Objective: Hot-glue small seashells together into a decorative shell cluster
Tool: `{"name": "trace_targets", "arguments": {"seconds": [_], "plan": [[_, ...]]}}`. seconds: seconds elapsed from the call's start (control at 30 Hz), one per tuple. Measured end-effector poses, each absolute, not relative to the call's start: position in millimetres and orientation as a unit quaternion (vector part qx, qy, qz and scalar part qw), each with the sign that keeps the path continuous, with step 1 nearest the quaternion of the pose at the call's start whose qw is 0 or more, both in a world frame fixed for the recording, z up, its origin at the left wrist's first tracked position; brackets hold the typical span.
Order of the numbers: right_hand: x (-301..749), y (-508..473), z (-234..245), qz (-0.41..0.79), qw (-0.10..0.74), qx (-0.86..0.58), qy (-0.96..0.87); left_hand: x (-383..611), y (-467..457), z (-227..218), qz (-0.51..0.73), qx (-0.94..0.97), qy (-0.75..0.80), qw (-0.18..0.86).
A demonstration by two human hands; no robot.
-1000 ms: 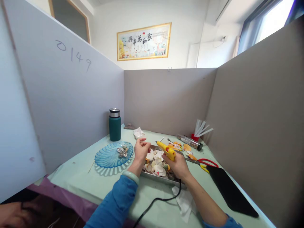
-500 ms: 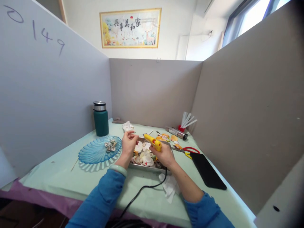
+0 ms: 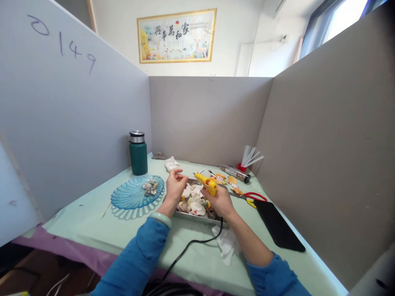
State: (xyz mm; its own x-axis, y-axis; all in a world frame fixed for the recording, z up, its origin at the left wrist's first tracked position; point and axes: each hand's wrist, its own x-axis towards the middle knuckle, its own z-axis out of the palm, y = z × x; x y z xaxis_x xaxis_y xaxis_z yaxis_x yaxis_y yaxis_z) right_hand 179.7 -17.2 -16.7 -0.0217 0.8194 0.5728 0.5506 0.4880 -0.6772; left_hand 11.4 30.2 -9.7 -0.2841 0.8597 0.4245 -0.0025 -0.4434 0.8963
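Note:
My right hand (image 3: 221,202) is wrapped round a yellow hot glue gun (image 3: 206,183), its nozzle pointing left towards my other hand. From the gun a black cord (image 3: 189,244) runs down over the table's front edge. My left hand (image 3: 175,188) is raised with thumb and fingers pinched together; whatever they hold is hidden or too small to name. Both hands are above a metal tray (image 3: 197,218) full of seashells (image 3: 196,207). To the left, a blue scalloped plate (image 3: 125,197) carries a small cluster of shells (image 3: 150,187).
A green bottle (image 3: 138,156) stands behind the plate. At right are red-and-yellow-handled scissors (image 3: 255,197), a black phone-like slab (image 3: 277,226), a clear tube (image 3: 236,173) and white glue sticks (image 3: 251,156) in a red holder. Crumpled tissue (image 3: 226,244) lies before the tray. Grey partitions (image 3: 210,119) enclose the table.
The whole view has shifted slightly, so everything appears further right. Both hands keep nearly the same pose over the tray, and the glue gun is still in my right hand.

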Motion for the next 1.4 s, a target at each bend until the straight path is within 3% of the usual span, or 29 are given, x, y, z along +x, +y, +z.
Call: {"name": "trace_targets", "arguments": {"seconds": [0.6,1.4], "plan": [[176.2,-24.5,-11.3,0.172,0.495,-0.468,-0.711,7.4,31.0,-11.4,0.681,0.510,0.432,0.299],[179.2,-15.3,-18.2,0.133,0.505,-0.492,-0.697,9.0,33.2,-14.2,0.684,0.519,0.419,0.294]]}}
